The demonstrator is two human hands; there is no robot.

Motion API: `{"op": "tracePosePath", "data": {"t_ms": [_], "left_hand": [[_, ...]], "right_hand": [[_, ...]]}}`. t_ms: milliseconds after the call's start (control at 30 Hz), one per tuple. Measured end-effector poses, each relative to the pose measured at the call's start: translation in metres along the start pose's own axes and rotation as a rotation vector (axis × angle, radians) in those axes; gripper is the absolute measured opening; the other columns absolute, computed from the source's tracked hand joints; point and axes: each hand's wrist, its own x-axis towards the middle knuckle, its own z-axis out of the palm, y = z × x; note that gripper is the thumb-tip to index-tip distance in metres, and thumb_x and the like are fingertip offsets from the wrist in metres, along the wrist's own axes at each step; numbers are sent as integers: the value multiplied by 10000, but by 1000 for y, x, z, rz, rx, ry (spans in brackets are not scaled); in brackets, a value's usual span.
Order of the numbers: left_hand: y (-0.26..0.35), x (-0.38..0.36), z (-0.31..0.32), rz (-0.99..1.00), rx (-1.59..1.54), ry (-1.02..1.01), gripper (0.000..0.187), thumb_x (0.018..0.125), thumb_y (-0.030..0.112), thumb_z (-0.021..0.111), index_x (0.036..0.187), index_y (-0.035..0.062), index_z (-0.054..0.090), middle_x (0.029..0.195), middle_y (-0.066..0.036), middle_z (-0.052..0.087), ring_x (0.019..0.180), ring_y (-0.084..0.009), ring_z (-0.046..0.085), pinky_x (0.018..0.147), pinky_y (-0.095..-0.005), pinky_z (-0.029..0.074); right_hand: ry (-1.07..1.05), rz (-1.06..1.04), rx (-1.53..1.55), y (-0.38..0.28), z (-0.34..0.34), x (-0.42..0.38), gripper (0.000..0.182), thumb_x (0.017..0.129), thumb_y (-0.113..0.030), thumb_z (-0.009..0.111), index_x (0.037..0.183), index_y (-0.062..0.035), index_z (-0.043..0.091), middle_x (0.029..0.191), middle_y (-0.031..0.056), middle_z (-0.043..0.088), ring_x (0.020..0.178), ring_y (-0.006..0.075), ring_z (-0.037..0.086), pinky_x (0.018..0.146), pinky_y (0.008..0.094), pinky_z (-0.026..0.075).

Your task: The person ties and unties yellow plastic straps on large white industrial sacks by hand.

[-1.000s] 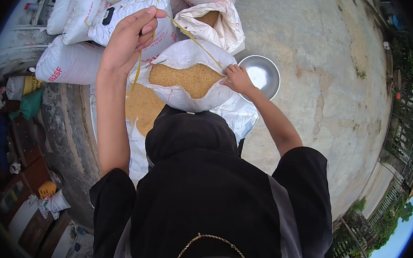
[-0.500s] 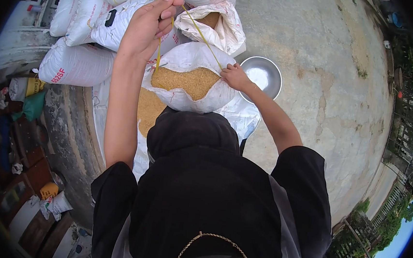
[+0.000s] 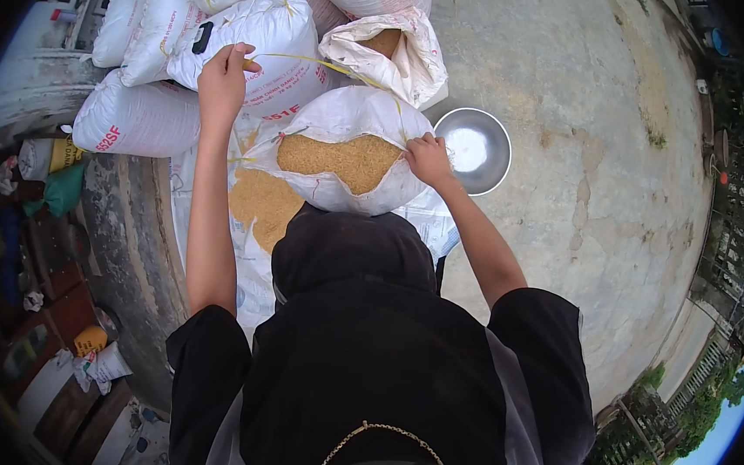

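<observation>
An open white sack [image 3: 347,108] stands in front of me, full of golden-brown grain [image 3: 351,165] that looks like husks or bran. My left hand [image 3: 224,79] is closed on one end of a yellow string [image 3: 294,57], up and to the left of the sack. The string runs across to the sack's right side. There my right hand [image 3: 430,159] pinches the sack's right rim with the string by its fingers; the exact grip is partly hidden.
Full white sacks [image 3: 136,118] are piled at the back left. Another open sack [image 3: 428,53] holds brown material. A metal basin [image 3: 476,149] sits to the right on concrete [image 3: 566,204]. Loose grain [image 3: 261,202] lies on white sheeting [image 3: 250,288] to the left.
My left hand has moved left and down, drawing the string out sideways across the sack's far side. My right hand stays at the right rim, shifted slightly.
</observation>
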Motion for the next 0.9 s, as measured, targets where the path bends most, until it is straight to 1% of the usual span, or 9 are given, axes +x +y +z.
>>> {"op": "tracePosePath", "data": {"t_ms": [67,200,400,533,633,767,833,867,900], "left_hand": [[-32,1,-8,110,238,126,350,986,304,466,1049,37,682,883,-70,703,597,-101,516,608,-252,435],[-18,-26,-4,77,198,125,330,983,282,476,1058,30,676,799,-87,690,572,-109,514,600,-270,449],[17,-95,53,-243,-410,-458,322,1009,256,433,1056,3,627,658,-14,589,512,-27,402,496,-193,335],[8,-144,130,-15,-307,-682,285,1006,229,419,1004,20,613,650,-45,602,499,-107,504,489,-271,398],[26,-173,157,36,-320,-732,259,994,217,433,995,15,594,626,-68,604,531,-171,581,511,-298,429],[52,-198,173,-58,-249,-1016,247,973,234,475,1051,29,587,820,-124,649,768,-250,640,693,-336,468],[60,-211,177,622,-159,-562,290,960,271,493,1114,35,560,1041,-157,600,998,-314,568,874,-405,401],[56,-209,171,657,-86,-620,329,934,290,541,1155,48,537,1218,-151,501,1144,-315,463,983,-439,301],[53,-206,168,631,-111,-512,324,913,280,575,1109,26,534,1154,-136,523,1086,-310,479,961,-431,317]], "right_hand": [[42,77,61,-4,4,-3,170,847,-262,587,870,-106,652,902,39,661,972,238,552,856,436,381],[56,170,97,-5,0,-7,146,853,-214,572,890,-91,641,920,68,658,982,255,558,848,436,394],[410,171,741,-65,-83,5,248,930,-191,532,1102,-36,621,1020,81,645,965,255,589,834,391,436],[393,198,1163,-114,-125,-25,321,995,-221,471,1222,-27,591,1079,84,656,836,145,582,734,298,454],[264,549,1461,-114,-143,-53,307,1000,-210,463,1182,-8,605,1133,104,654,677,88,528,623,247,447],[693,671,1568,-102,-148,-83,263,1020,-218,418,935,-16,566,922,95,682,585,51,456,500,215,390],[933,617,1656,-92,-161,-95,250,1021,-223,409,886,-45,521,823,82,672,558,41,417,485,201,366],[899,551,1738,-75,-166,-112,264,1022,-228,404,887,-48,542,793,79,669,570,60,465,513,220,399],[864,485,1820,-54,-172,-135,280,1023,-233,399,888,-51,563,762,76,667,582,78,514,541,239,432]]}}
